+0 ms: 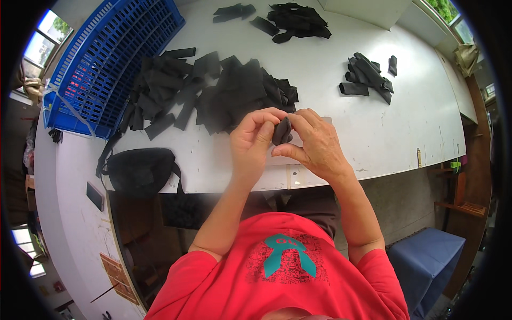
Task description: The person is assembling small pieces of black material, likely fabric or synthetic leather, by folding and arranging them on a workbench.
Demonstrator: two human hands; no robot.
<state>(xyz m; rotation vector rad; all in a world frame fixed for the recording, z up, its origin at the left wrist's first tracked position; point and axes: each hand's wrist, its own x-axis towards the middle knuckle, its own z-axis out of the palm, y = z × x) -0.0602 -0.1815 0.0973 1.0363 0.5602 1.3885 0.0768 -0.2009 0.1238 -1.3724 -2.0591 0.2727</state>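
Above the table's front part, my left hand (pixel 253 137) and my right hand (pixel 317 140) hold a small folded piece of black fabric (pixel 281 131) between them. The fingers of both hands are closed on it, the left from one side and the right from the other. Just beyond my left hand spreads a heap of flat black fabric pieces (pixel 234 93). Further left, more black fabric strips (pixel 160 85) lie loosely piled. What the fabric piece is exactly cannot be made out.
A blue plastic crate (pixel 101 58) stands at the left. A black pouch bag (pixel 140 172) lies near the front edge of the white table (pixel 384 144). Rolled black pieces (pixel 367 74) lie at right, another black pile (pixel 298 22) at the back. A blue covered stool (pixel 426 261) stands lower right.
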